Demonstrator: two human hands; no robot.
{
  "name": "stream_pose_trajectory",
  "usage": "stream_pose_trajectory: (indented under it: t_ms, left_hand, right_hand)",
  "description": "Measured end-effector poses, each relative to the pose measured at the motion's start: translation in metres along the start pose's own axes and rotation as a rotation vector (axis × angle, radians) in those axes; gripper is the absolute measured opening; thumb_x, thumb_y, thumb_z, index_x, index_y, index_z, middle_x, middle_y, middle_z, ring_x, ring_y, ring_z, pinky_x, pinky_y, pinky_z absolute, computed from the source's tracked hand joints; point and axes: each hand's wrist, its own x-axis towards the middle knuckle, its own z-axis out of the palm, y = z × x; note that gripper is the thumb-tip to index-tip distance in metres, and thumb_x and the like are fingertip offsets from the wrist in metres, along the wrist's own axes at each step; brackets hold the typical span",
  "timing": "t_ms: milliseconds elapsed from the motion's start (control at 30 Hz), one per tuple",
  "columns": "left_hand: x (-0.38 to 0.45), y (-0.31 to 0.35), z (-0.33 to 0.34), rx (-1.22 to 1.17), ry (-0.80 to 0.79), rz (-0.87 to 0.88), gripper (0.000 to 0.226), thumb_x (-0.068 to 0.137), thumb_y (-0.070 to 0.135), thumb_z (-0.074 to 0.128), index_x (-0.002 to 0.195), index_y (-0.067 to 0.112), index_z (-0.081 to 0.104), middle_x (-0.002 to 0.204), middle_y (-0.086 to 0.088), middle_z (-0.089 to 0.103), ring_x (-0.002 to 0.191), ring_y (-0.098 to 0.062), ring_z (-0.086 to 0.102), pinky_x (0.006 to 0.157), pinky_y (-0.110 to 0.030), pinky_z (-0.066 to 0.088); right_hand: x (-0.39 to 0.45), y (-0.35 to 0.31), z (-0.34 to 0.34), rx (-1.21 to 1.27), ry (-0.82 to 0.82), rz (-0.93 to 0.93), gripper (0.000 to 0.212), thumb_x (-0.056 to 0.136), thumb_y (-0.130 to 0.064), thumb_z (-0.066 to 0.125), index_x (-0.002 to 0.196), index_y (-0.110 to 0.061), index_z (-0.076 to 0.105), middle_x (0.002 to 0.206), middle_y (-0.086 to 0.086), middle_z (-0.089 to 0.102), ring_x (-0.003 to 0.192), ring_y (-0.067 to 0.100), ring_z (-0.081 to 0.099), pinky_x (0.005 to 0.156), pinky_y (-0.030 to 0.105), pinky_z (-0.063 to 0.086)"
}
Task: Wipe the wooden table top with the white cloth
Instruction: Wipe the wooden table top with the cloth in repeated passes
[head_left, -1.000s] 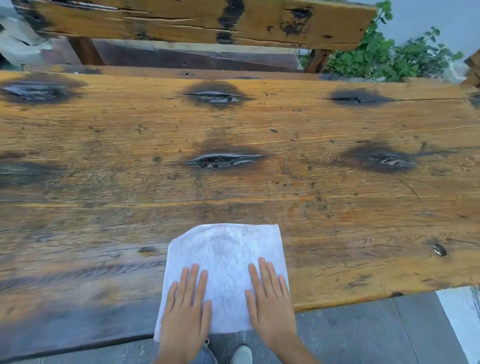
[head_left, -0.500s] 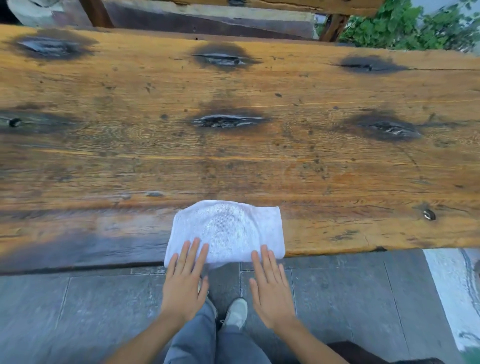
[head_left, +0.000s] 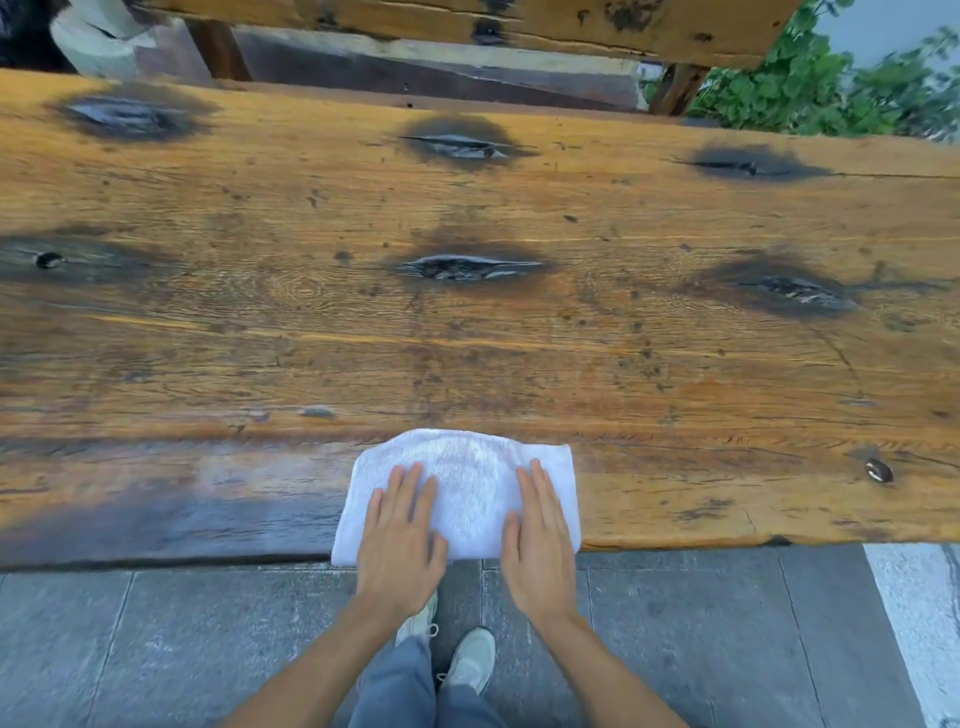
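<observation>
The white cloth, folded into a rectangle, lies at the near edge of the wooden table top, with its lower edge hanging slightly over the edge. My left hand rests flat on the cloth's left part, fingers stretched and pointing away from me. My right hand lies flat on its right part in the same way. Both palms overhang the table's edge.
A dark, wet-looking patch runs along the near edge left of the cloth. Several black knots mark the planks. A wooden bench stands beyond the table and green plants at the far right. Below are grey floor tiles and my shoes.
Both hands dragged the cloth back toward me to the table's near edge, slid partly off it, and now lie further forward on it again.
</observation>
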Motion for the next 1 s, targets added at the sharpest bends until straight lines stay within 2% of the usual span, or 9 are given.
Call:
stream_pose_trajectory:
  t_ms: [67, 200, 367, 433, 533, 600, 767, 867, 1000]
  left_hand:
    - [0.003, -0.001, 0.008, 0.029, 0.000, -0.014, 0.069, 0.096, 0.035, 0.029, 0.162, 0.019, 0.015, 0.170, 0.000, -0.005, 0.155, -0.021, -0.016, 0.127, -0.041, -0.005]
    - [0.012, -0.018, 0.013, -0.031, 0.080, -0.004, 0.058, 0.103, 0.038, 0.021, 0.160, 0.026, 0.027, 0.170, 0.005, 0.016, 0.158, -0.020, 0.008, 0.126, -0.041, 0.008]
    - [0.021, -0.023, 0.015, -0.062, 0.112, -0.032, 0.059, 0.104, 0.038, 0.026, 0.162, 0.030, 0.018, 0.171, 0.006, 0.012, 0.158, -0.016, 0.009, 0.125, -0.040, 0.012]
    - [0.030, -0.018, 0.014, -0.065, 0.103, -0.100, 0.061, 0.103, 0.040, 0.026, 0.162, 0.025, 0.021, 0.171, 0.004, 0.014, 0.158, -0.016, 0.013, 0.124, -0.041, 0.015]
    - [0.045, -0.013, 0.012, -0.042, 0.085, -0.136, 0.065, 0.100, 0.041, 0.030, 0.159, 0.014, 0.030, 0.168, 0.000, 0.024, 0.155, -0.019, 0.024, 0.123, -0.044, 0.020]
    - [0.054, -0.011, 0.012, -0.020, 0.085, -0.117, 0.066, 0.098, 0.041, 0.033, 0.157, 0.011, 0.034, 0.166, -0.002, 0.028, 0.153, -0.022, 0.029, 0.123, -0.045, 0.021]
    - [0.101, 0.003, 0.004, -0.009, 0.072, -0.068, 0.069, 0.098, 0.046, 0.033, 0.160, 0.016, 0.028, 0.169, 0.002, 0.022, 0.156, -0.017, 0.020, 0.123, -0.046, 0.018]
    - [0.135, 0.013, 0.003, 0.017, 0.070, -0.015, 0.069, 0.098, 0.046, 0.032, 0.159, 0.015, 0.029, 0.168, 0.000, 0.024, 0.156, -0.019, 0.022, 0.124, -0.047, 0.020]
    - [0.158, 0.017, 0.008, 0.073, 0.101, 0.008, 0.072, 0.096, 0.046, 0.035, 0.160, 0.014, 0.028, 0.168, -0.002, 0.025, 0.156, -0.021, 0.023, 0.122, -0.051, 0.026]
  right_hand:
    - [0.007, 0.001, 0.007, -0.003, 0.004, 0.044, 0.055, 0.108, -0.013, 0.040, 0.161, -0.010, 0.025, 0.169, -0.004, 0.012, 0.158, 0.012, 0.010, 0.129, 0.036, 0.012]
    - [0.009, 0.007, 0.018, -0.084, 0.010, 0.066, 0.061, 0.110, -0.022, 0.038, 0.162, -0.018, 0.007, 0.169, -0.008, 0.001, 0.158, 0.006, -0.001, 0.129, 0.034, 0.004]
    - [0.013, 0.007, 0.018, -0.102, 0.023, 0.176, 0.060, 0.107, -0.040, 0.021, 0.161, -0.027, 0.000, 0.168, -0.016, -0.007, 0.155, -0.002, -0.009, 0.124, 0.023, -0.005]
    - [0.019, 0.003, 0.021, -0.102, 0.050, 0.237, 0.062, 0.104, -0.046, 0.014, 0.161, -0.025, 0.002, 0.168, -0.015, -0.006, 0.156, 0.001, -0.007, 0.123, 0.024, -0.004]
    - [0.029, -0.004, 0.026, -0.090, 0.077, 0.315, 0.070, 0.098, -0.053, 0.002, 0.162, -0.025, 0.002, 0.168, -0.015, -0.006, 0.157, 0.005, -0.006, 0.126, 0.034, 0.003]
    - [0.037, -0.006, 0.028, -0.088, 0.110, 0.373, 0.070, 0.097, -0.052, 0.002, 0.162, -0.024, 0.004, 0.168, -0.014, -0.002, 0.157, 0.007, -0.002, 0.127, 0.039, 0.008]
    - [0.072, -0.002, 0.023, -0.120, 0.192, 0.475, 0.068, 0.098, -0.050, 0.007, 0.161, -0.024, 0.004, 0.170, -0.010, 0.006, 0.157, 0.008, 0.003, 0.126, 0.044, 0.014]
    - [0.101, 0.006, 0.017, -0.160, 0.227, 0.515, 0.067, 0.099, -0.049, 0.012, 0.161, -0.024, 0.003, 0.171, -0.008, 0.008, 0.158, 0.011, 0.006, 0.126, 0.045, 0.015]
    - [0.131, 0.013, 0.014, -0.219, 0.300, 0.520, 0.066, 0.101, -0.044, 0.022, 0.162, -0.020, 0.016, 0.170, -0.004, 0.020, 0.157, 0.016, 0.018, 0.123, 0.045, 0.019]
